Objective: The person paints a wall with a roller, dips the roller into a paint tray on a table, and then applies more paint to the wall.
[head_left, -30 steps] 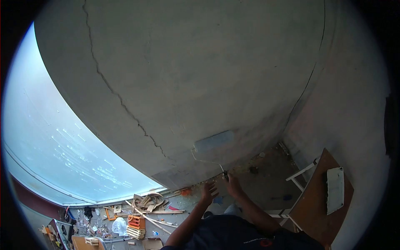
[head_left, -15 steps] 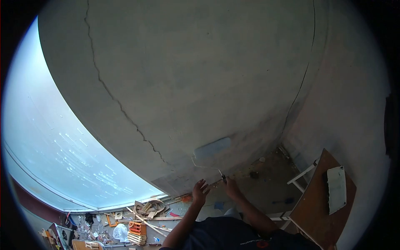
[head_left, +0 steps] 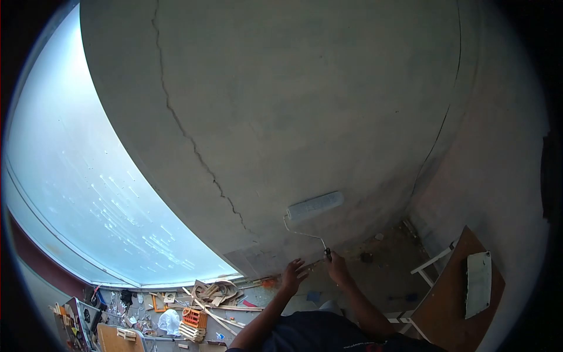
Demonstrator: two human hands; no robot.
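My right hand [head_left: 338, 269] is wrapped around the dark handle of a paint roller [head_left: 315, 205]. From the handle a thin bent wire frame runs up to the pale, wide roller sleeve, which appears to lie against the lower part of a grey wall [head_left: 293, 117]. To its left, my left hand [head_left: 294, 277] is raised with fingers apart, holding nothing. A long jagged crack [head_left: 202, 161] runs down the wall left of the roller.
On the right stands a brown-topped table [head_left: 451, 305] with a white rectangular tray-like piece [head_left: 478, 284] on it. A bright window [head_left: 117, 193] fills the left. Below it lie wood strips [head_left: 220, 317], an orange crate [head_left: 193, 320] and a white plastic bag [head_left: 169, 322].
The whole view has shifted, with the wall and window further right in the picture. The roller sits slightly higher on the wall and looks less blurred. My left hand stays apart from it.
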